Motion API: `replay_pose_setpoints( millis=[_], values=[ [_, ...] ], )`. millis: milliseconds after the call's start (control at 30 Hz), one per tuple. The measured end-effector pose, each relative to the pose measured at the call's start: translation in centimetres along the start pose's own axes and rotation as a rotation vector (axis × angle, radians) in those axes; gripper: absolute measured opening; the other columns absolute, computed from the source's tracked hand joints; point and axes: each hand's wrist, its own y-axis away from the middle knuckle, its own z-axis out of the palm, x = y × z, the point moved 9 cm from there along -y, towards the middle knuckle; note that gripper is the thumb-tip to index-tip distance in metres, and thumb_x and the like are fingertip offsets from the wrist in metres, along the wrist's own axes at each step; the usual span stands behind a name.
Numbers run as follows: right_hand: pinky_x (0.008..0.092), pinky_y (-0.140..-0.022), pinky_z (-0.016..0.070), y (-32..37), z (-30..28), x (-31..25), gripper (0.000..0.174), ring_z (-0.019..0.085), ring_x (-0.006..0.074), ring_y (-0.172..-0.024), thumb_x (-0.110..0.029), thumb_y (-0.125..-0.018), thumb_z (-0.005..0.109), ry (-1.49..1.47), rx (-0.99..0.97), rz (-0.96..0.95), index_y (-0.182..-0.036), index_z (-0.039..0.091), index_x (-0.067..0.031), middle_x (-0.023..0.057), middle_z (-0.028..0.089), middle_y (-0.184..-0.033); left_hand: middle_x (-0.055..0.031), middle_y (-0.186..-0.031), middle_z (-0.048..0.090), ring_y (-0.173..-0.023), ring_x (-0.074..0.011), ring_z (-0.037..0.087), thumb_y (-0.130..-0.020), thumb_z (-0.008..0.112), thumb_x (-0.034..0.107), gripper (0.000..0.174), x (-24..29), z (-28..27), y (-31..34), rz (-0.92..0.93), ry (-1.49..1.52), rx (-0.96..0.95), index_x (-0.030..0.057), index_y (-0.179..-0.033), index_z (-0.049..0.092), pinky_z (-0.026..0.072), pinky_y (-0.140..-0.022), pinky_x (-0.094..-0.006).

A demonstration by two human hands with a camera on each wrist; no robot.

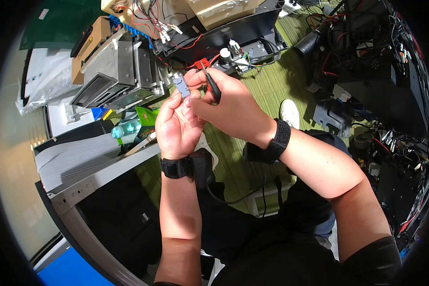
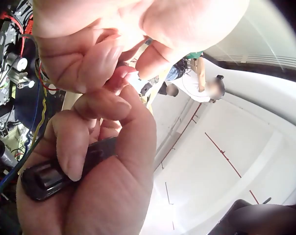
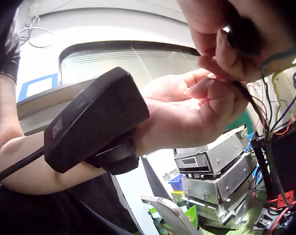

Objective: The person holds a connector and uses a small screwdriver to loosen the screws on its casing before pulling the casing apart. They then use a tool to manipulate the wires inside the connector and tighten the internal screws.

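In the head view a small grey-blue part [image 1: 181,86] is pinched in the fingertips of the left hand [image 1: 178,126], whose palm faces up. The right hand [image 1: 233,102] meets it from the right, its thumb and fingertips touching around the part's lower end. A black-handled tool [image 1: 213,89] lies gripped in the right hand, its thin shaft pointing up and away. In the left wrist view the black handle [image 2: 42,181] sits under the curled fingers of the right hand [image 2: 109,171]. The small part is hidden by fingers in both wrist views.
Stacked metal cases [image 1: 114,69] stand at the left, near a teal bottle [image 1: 126,128]. Beyond the hands are a red connector [image 1: 201,63], loose wires and a black device [image 1: 219,35]. Black equipment with cables [image 1: 376,81] fills the right side. A white shoe [image 1: 289,113] is on the green floor.
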Motion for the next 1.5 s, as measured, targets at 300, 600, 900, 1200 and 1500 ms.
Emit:
replay_pose_setpoints(
  millis=[300,600,900,1200,1500],
  values=[
    [0.0233,-0.063,0.0498,0.1,0.1,0.1,0.019,0.057,0.0050,-0.068,-0.004,-0.080,0.061,-0.143,-0.011,0.052,-0.098,0.057,0.0013,0.0022,0.060,-0.080,-0.0046,-0.084,0.058,-0.063,-0.0108,0.052,-0.094,0.044,0.017,0.046,-0.1,-0.4,-0.2,-0.003,0.017,0.017,0.0012,-0.137,0.039,0.0476,-0.060,-0.0236],
    [0.0184,-0.059,0.0457,0.1,0.3,0.6,0.013,0.056,0.0004,-0.065,-0.006,-0.085,0.065,-0.041,-0.026,0.085,-0.097,0.060,-0.0032,-0.0025,0.063,-0.079,-0.0034,-0.082,0.055,-0.062,-0.0098,0.049,-0.094,0.044,0.017,0.048,0.1,0.9,0.1,0.039,-0.030,0.008,0.0009,-0.139,0.038,0.0466,-0.061,-0.0237],
    [0.0180,-0.057,0.0453,0.0,0.1,0.7,0.012,0.057,0.0010,-0.066,-0.005,-0.085,0.064,-0.032,-0.040,0.078,-0.096,0.058,-0.0039,-0.0031,0.062,-0.073,-0.0047,-0.093,0.059,-0.071,-0.0091,0.054,-0.093,0.045,0.016,0.050,0.1,1.2,0.2,0.041,-0.065,0.018,-0.0010,-0.140,0.036,0.0494,-0.066,-0.0237],
    [0.0194,-0.059,0.0479,-0.5,0.1,1.4,0.012,0.060,0.0045,-0.066,-0.004,-0.087,0.063,-0.101,-0.040,0.075,-0.098,0.058,-0.0010,0.0002,0.063,-0.074,-0.0076,-0.113,0.061,-0.076,-0.0087,0.057,-0.093,0.045,0.018,0.052,-0.2,1.5,0.1,-0.017,0.077,-0.203,0.0015,-0.142,0.035,0.0502,-0.073,-0.0270],
    [0.0278,-0.063,0.0506,-0.7,0.1,1.6,0.014,0.065,0.0131,-0.075,-0.010,-0.083,0.062,-0.158,-0.097,0.141,-0.090,0.061,0.0017,0.0135,0.068,-0.090,-0.0045,-0.099,0.061,-0.078,-0.0091,0.058,-0.093,0.045,0.017,0.052,0.1,1.7,0.3,0.029,-0.018,-0.091,0.0021,-0.142,0.034,0.0510,-0.075,-0.0280]
  ],
)
